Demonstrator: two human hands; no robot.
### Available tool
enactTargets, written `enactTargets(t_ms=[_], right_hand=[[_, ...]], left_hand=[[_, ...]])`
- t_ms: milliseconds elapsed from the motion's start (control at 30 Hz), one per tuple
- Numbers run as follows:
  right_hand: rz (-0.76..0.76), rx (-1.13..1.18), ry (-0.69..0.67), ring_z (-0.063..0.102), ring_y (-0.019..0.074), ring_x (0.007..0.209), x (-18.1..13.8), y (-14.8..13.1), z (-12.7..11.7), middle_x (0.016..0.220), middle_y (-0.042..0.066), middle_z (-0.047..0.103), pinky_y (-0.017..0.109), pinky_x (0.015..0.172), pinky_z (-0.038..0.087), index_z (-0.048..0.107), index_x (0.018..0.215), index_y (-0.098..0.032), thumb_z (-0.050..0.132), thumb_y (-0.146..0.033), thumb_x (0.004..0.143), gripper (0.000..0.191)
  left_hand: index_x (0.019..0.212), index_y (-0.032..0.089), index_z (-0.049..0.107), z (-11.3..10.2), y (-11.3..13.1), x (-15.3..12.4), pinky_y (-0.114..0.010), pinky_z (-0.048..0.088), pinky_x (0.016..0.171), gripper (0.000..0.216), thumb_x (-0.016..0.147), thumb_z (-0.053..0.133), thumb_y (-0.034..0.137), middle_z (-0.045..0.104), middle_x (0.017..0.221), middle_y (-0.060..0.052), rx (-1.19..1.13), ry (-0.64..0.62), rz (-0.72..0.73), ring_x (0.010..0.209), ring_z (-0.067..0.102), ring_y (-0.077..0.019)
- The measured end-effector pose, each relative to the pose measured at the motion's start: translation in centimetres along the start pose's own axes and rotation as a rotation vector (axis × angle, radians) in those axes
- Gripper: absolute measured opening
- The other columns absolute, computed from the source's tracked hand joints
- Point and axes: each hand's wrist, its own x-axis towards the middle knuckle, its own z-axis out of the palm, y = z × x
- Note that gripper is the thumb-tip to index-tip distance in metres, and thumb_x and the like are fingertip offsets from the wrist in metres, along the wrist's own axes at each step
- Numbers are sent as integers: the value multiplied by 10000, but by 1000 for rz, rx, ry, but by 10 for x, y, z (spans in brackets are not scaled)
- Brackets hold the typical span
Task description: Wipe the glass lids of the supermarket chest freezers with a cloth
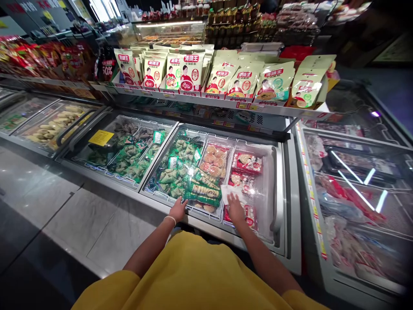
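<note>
My right hand (236,209) presses a white cloth (228,192) against the glass lid of a chest freezer (278,193), above red packets (248,162). The fingers lie over the cloth. At the front rim of the same freezer is my left hand (177,210), fingers curled at a small dark thing that I cannot make out. Beneath the glass near it lie green bags of dumpling-like food (177,172) and a long green packet (203,189). Round, flat pastries in clear packs (213,160) fill the middle section.
Above the freezer runs a shelf (193,95) lined with pale standing pouches (192,71). Another freezer (364,181) adjoins on the right, with bright reflections on its glass. To the left, a lid carries a yellow label (101,137). Grey floor tiles (41,193) extend at left.
</note>
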Motion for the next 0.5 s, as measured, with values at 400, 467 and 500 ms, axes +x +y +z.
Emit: enactTargets(t_ms=[400, 467, 500], right_hand=[[-37, -11, 44, 249, 246, 1476, 1, 11, -4, 1588, 53, 329, 442, 1140, 346, 445, 1471, -262, 427, -21, 842, 673], [-67, 4, 37, 261, 248, 1472, -7, -12, 9, 1576, 48, 355, 441, 1123, 371, 472, 1451, -276, 420, -15, 847, 661], [-129, 17, 20, 270, 244, 1469, -13, -26, 18, 1568, 42, 370, 439, 1119, 377, 487, 1439, -284, 418, -12, 851, 652]], left_hand=[[1494, 280, 390, -4, 1, -3, -389, 432, 1061, 652, 861, 492, 163, 197, 1634, -91, -25, -2, 1, 1483, 229, -311], [1489, 273, 398, -1, 2, -2, -413, 404, 1089, 646, 860, 501, 167, 191, 1635, -91, -47, 12, -9, 1489, 208, -314], [1486, 272, 402, 0, 3, -1, -428, 389, 1102, 640, 862, 506, 172, 184, 1637, -92, -62, 19, -13, 1492, 196, -318]])
